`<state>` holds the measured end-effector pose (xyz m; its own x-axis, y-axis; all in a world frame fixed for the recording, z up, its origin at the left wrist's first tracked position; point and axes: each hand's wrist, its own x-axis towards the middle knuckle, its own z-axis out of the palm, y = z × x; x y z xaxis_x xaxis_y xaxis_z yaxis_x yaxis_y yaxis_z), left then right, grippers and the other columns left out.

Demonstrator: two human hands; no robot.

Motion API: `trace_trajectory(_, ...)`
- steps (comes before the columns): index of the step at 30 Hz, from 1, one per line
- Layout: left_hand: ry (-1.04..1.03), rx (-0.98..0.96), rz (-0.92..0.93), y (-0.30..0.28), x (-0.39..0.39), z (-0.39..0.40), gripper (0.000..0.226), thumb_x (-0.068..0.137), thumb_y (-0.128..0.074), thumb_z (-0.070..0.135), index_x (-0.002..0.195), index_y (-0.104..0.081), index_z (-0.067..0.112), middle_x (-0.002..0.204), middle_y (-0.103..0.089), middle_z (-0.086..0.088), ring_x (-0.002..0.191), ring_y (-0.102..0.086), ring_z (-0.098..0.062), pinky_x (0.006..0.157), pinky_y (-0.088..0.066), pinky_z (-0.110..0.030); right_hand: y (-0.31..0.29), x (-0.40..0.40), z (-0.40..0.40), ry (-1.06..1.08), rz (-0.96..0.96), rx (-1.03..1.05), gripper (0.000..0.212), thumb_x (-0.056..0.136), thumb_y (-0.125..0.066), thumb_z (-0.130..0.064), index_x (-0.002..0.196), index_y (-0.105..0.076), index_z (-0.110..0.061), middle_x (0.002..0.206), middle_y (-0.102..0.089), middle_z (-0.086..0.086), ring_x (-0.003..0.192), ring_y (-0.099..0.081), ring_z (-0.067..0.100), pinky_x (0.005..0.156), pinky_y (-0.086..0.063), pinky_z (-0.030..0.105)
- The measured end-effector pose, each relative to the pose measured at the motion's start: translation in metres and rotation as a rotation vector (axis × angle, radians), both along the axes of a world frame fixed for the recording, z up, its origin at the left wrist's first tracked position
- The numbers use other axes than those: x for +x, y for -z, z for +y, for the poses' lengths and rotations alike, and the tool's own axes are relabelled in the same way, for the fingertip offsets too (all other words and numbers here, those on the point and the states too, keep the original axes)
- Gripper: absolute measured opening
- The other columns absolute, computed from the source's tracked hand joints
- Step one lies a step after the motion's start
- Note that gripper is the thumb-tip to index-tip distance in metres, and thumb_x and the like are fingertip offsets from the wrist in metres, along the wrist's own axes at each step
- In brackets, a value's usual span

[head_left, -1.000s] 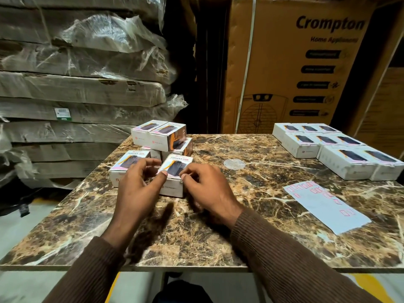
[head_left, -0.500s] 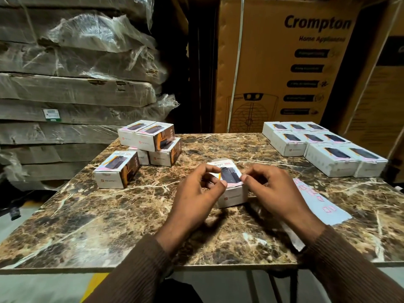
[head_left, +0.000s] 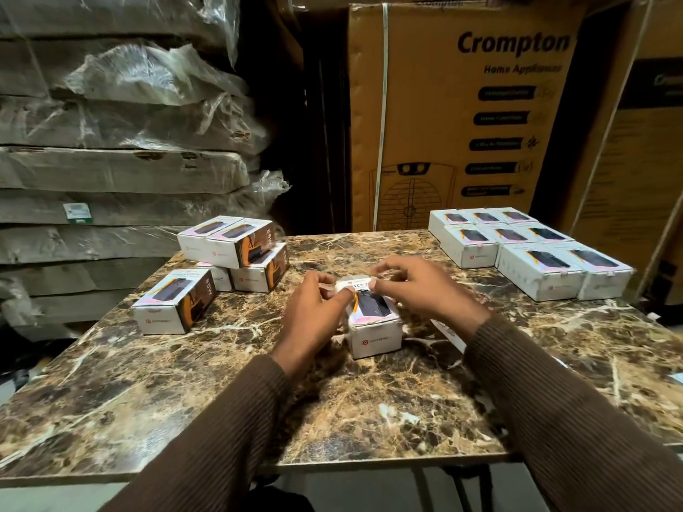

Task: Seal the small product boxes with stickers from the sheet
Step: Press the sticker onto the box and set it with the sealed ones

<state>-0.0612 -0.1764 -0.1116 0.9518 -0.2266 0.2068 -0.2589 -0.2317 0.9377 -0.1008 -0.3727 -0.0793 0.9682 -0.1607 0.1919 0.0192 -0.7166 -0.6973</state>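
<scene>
Table [head_left: 155,412]: marble-pattern top, near edge runs along the bottom of view, left edge angles back toward wrapped flat cartons [head_left: 122,171] stacked beside it. Left side of the top: single box [head_left: 173,301] lying near the left edge, apart from the rest. Just behind it, pile of four boxes [head_left: 240,249], two stacked on two, close to the far-left corner. Wide bare stretch of tabletop between that pile and the near edge.

Centre: working box [head_left: 373,319] sits on the table, well in from every edge, short end toward the camera. Left hand [head_left: 314,308] grips its far-left end, thumb across the top face, fingers curled. Right hand [head_left: 425,290] pinches at the far top edge with thumb and forefinger; cannot tell if a sticker is between them. Both sleeves cross the near edge.

Right: sticker sheet [head_left: 447,332] mostly hidden under the right forearm, only a strip shows. Far-right corner: block of white boxes [head_left: 532,249] packed touching in rows, close to the right edge. Large Crompton carton [head_left: 462,116] stands behind the far edge.
</scene>
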Motion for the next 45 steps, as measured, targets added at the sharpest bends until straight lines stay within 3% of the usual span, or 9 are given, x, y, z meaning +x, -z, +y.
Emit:
trace_trajectory(4,0.029,0.027,-0.002,-0.008,0.021,-0.018,0.023,0.1,-0.07,0.026,0.117,-0.056,0.024,0.108,-0.067,-0.004,0.097,-0.074,-0.025,0.084,-0.065,-0.052,0.001,0.014,-0.009,0.017,-0.049,0.005,0.025,0.097,-0.073,-0.036,0.121,-0.071,-0.03,0.111,-0.071,-0.007,0.092,-0.066,0.004,0.066,-0.051,0.025)
trace_trajectory(8,0.051,0.112,-0.061,-0.014,0.043,-0.037,0.034,0.095,-0.075,0.031,0.125,-0.057,0.027,0.109,-0.067,-0.001,0.097,-0.072,-0.022,0.083,-0.065,-0.049,0.014,0.016,-0.021,0.098,-0.163,0.056,0.029,0.095,-0.075,-0.033,0.124,-0.07,-0.031,0.12,-0.069,-0.009,0.103,-0.065,0.008,0.081,-0.057,0.033)
trace_trajectory(14,0.127,0.005,-0.141,0.002,0.055,-0.039,0.032,0.095,-0.078,0.033,0.124,-0.066,0.031,0.118,-0.069,0.003,0.108,-0.069,-0.018,0.084,-0.064,-0.044,0.014,0.016,-0.031,0.103,-0.188,0.04,0.05,0.092,-0.08,-0.031,0.138,-0.063,-0.032,0.105,-0.067,-0.011,0.089,-0.063,0.002,0.066,-0.046,0.022)
trace_trajectory(19,0.108,-0.033,-0.272,-0.003,0.051,-0.028,0.039,0.088,-0.084,0.03,0.122,-0.066,0.032,0.121,-0.07,0.008,0.109,-0.068,-0.014,0.087,-0.064,-0.045,0.011,0.018,-0.028,0.066,-0.278,0.056,0.069,0.086,-0.085,-0.029,0.147,-0.055,-0.039,0.119,-0.066,-0.007,0.102,-0.065,0.012,0.088,-0.061,0.044)
trace_trajectory(29,0.121,-0.09,-0.45,-0.008,0.04,-0.02,0.04,0.086,-0.086,0.015,0.119,-0.065,0.024,0.118,-0.069,0.008,0.109,-0.066,-0.008,0.092,-0.058,-0.025,0.01,0.006,-0.024,0.036,-0.528,-0.08,0.032,0.091,-0.075,-0.023,0.121,-0.07,-0.036,0.105,-0.061,-0.008,0.091,-0.061,0.004,0.077,-0.053,0.024)
trace_trajectory(34,0.123,-0.141,-0.463,-0.01,0.032,-0.018,0.02,0.093,-0.081,0.031,0.107,-0.069,0.024,0.108,-0.07,0.006,0.105,-0.067,-0.013,0.09,-0.058,-0.03,0.007,-0.002,-0.02,-0.016,-0.606,0.009,0.006,0.098,-0.069,-0.023,0.1,-0.074,-0.027,0.091,-0.068,-0.008,0.081,-0.061,0.01,0.068,-0.049,0.027)
trace_trajectory(39,0.066,-0.07,-0.591,-0.012,0.027,-0.017,0.017,0.093,-0.08,0.032,0.099,-0.068,0.023,0.103,-0.067,0.007,0.098,-0.063,-0.014,0.079,-0.058,-0.034,0.008,0.0,-0.019,-0.035,-0.643,0.025,0.009,0.099,-0.069,-0.025,0.093,-0.075,-0.021,0.091,-0.063,-0.002,0.083,-0.058,0.011,0.068,-0.046,0.026)
trace_trajectory(42,0.019,-0.024,-0.702,-0.015,0.026,-0.018,0.016,0.092,-0.082,0.03,0.099,-0.07,0.021,0.104,-0.064,0.009,0.1,-0.061,-0.009,0.078,-0.052,-0.026,0.007,0.002,-0.021,-0.042,-0.641,0.176,0.013,0.099,-0.067,-0.024,0.096,-0.078,-0.019,0.103,-0.065,0.0,0.094,-0.061,0.009,0.078,-0.05,0.022)
trace_trajectory(45,-0.004,0.051,-0.824,-0.018,0.022,-0.018,0.012,0.091,-0.082,0.022,0.097,-0.073,0.017,0.101,-0.06,0.006,0.097,-0.057,-0.006,0.079,-0.043,-0.014,0.01,0.008,-0.026,-0.05,-0.555,0.309,0.018,0.101,-0.063,-0.025,0.104,-0.08,-0.021,0.111,-0.074,-0.004,0.109,-0.067,0.011,0.096,-0.057,0.042)
